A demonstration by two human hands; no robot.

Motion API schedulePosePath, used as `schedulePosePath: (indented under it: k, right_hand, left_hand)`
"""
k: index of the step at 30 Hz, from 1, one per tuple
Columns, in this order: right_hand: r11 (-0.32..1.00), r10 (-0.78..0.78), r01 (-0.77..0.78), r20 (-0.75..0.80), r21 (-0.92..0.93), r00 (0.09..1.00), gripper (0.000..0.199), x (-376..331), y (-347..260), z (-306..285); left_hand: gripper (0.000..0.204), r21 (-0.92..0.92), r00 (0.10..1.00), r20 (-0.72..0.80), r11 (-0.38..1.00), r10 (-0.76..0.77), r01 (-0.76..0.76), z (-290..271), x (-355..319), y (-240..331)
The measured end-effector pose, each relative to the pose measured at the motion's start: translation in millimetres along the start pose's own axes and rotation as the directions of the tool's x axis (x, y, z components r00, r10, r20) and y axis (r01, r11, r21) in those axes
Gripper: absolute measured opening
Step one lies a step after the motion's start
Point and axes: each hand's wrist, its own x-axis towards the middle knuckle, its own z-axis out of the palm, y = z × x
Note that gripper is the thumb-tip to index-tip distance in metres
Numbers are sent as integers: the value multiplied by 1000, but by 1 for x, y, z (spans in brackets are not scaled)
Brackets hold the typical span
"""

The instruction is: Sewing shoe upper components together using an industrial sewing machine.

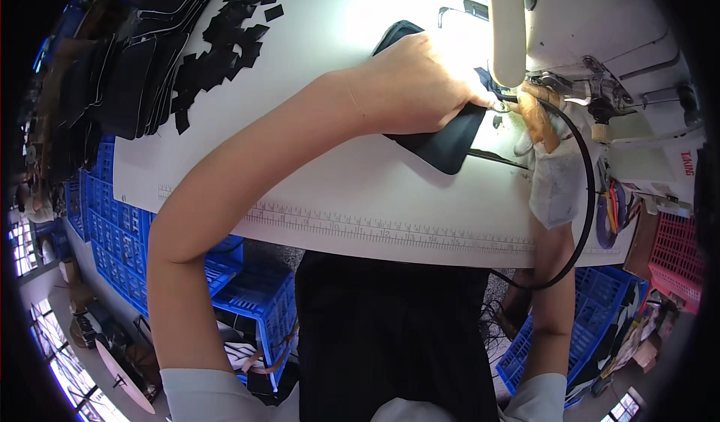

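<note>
A black fabric panel (447, 146) with rounded corners lies on the white table of a sewing machine (508, 28), partly under my left hand (420, 84). That hand is bare and closed over the panel, its fingertips close to the needle area; strong lamp glare washes out part of the fingers. My right hand (541, 118) wears a pale glove with tan finger covers. Its fingers are bent and pressed together beside the needle area, just right of my left fingertips. What they pinch is too small or hidden to make out.
Loose small black squares (223, 43) lie scattered at the far left, beside stacked dark panels (139, 77). A printed ruler (352, 223) runs along the near table edge. A black cable (589, 189) loops around my right wrist. Blue crates (259, 302) and a pink basket (677, 253) stand around the table.
</note>
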Motion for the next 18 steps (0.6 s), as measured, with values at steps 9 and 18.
schedulePosePath:
  k: [9,18]
  right_hand:
    - [977,25,30,256,-209,966,24,2,-20,-27]
    - [849,-261,-45,-493,-526,830,25,2,24,-258]
  left_hand:
    - [31,91,943,-305,990,130,-107,10,-1,-3]
    - [36,56,992,-126,998,14,-7,-4,-14,1]
